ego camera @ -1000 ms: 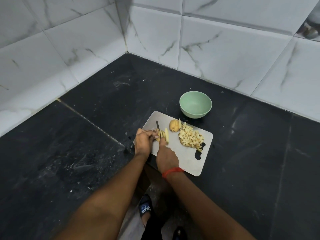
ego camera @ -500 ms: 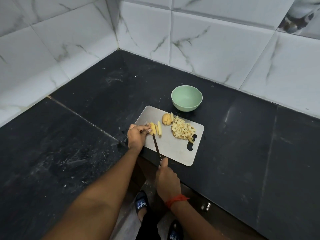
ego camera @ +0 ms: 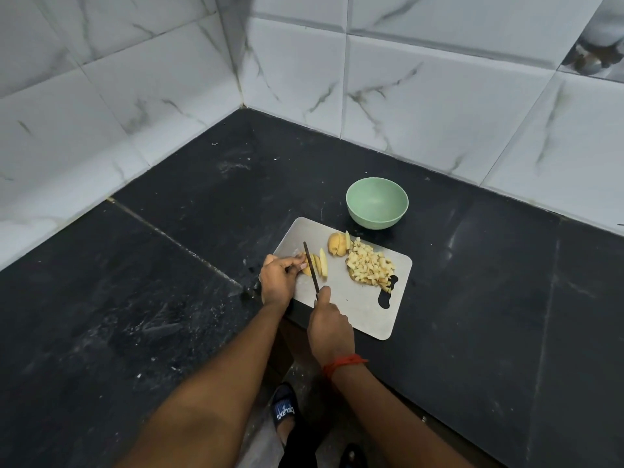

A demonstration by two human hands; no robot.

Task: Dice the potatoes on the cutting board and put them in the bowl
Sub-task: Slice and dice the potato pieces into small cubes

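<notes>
We see the potato slices [ego camera: 317,265] at the left end of the board [ego camera: 358,309], pinched by the curled fingers of the left hand [ego camera: 278,282]. The right hand [ego camera: 331,324] grips the knife [ego camera: 311,266] at the board's near edge, its blade lying across the slices. Right of them on the board lie a potato half [ego camera: 337,245] and a dice pile [ego camera: 369,266], both between the slices and the bowl [ego camera: 371,220]. The bowl stands just beyond the board's far edge on the black counter [ego camera: 169,298]. A red thread [ego camera: 342,363] circles the right wrist. Nearer us than the board, a sandal [ego camera: 283,408] bears white writing we cannot read. Since half a second ago the knife has slid forward into the slices.
</notes>
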